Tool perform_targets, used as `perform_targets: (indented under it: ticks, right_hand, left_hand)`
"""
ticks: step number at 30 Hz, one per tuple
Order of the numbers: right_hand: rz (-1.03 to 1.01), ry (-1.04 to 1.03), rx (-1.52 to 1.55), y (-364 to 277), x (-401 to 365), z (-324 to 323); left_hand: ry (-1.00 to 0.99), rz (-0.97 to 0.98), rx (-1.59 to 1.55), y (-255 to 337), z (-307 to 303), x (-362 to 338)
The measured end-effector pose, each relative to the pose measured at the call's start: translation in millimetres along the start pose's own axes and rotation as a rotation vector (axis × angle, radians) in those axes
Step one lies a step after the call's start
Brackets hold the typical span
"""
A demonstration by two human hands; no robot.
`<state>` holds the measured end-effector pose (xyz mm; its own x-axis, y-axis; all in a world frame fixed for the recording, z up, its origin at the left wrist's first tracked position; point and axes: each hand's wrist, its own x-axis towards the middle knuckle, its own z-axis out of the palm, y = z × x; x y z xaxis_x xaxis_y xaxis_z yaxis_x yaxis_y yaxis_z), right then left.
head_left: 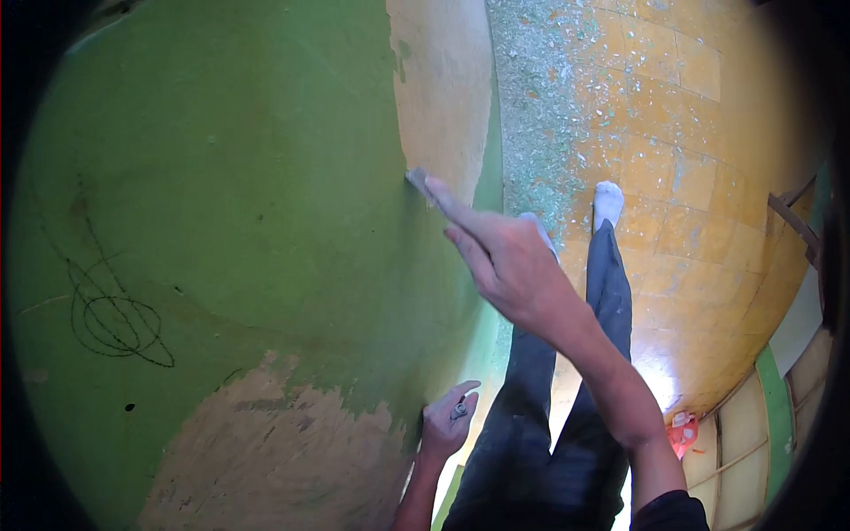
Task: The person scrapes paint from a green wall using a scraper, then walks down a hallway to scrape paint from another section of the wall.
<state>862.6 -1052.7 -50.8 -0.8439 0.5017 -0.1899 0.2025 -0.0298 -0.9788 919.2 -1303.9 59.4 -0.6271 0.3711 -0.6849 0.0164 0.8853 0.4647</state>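
My right hand reaches across to the green painted wall. Its fingers are closed on a small scraper, whose edge meets the wall at the border between green paint and a bare pale strip. Most of the scraper is hidden by the fingers. Lower down, my left hand is beside the wall with its fingers curled. A small greyish thing shows among them, too small to name.
Paint flakes lie thickly along the wall's foot and scatter over the yellow tiled floor. A second bare patch is at lower left. My sock-covered foot stands on the floor. A red bag-like thing lies at lower right.
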Motion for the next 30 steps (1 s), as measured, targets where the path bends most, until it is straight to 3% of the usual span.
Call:
perform_targets:
  ticks: [3,9,14,16,18,19,20,22,25,26,28,30]
  right_hand:
    - [0.138,-0.08,-0.096,-17,67,-31]
    - [0.018,0.006,-0.045,-17,56,-21]
    - [0.047,-0.04,-0.283,-22,98,-62]
    - [0.028,-0.064,-0.43,-27,76,-78]
    - [-0.029,-0.024,-0.321,-27,10,-99]
    - [0.109,-0.114,-0.444,-38,-33,-120]
    - [0.099,-0.076,-0.436,-40,-79,-137]
    - [0.235,0.086,-0.359,-72,-161,-170]
    - [0.701,0.233,-0.548,-85,-266,-221]
    - [0.685,0.333,-0.537,-99,-292,-230]
    - [0.679,0.46,-0.583,-125,-320,-282]
    - [0.62,0.479,-0.66,-146,-281,-344]
  left_hand:
    - [0.023,0.03,-0.028,-3,1,2]
    - [0.009,0.005,-0.02,3,-3,-2]
    - [0.066,-0.045,-0.048,4,0,-10]
    - [0.09,-0.023,-0.071,13,-2,-11]
    - [0.075,-0.003,-0.087,29,-9,-18]
    - [0.064,0.02,-0.103,39,-13,-17]
    - [-0.012,-0.006,-0.066,49,-20,-19]
    - [-0.043,0.091,-0.108,66,-26,-22]
    - [-0.034,0.161,-0.145,60,-34,-10]
    - [0.014,0.174,-0.189,56,-30,-8]
    - [0.124,0.213,-0.358,91,-13,3]
    - [0.074,0.164,-0.472,166,1,25]
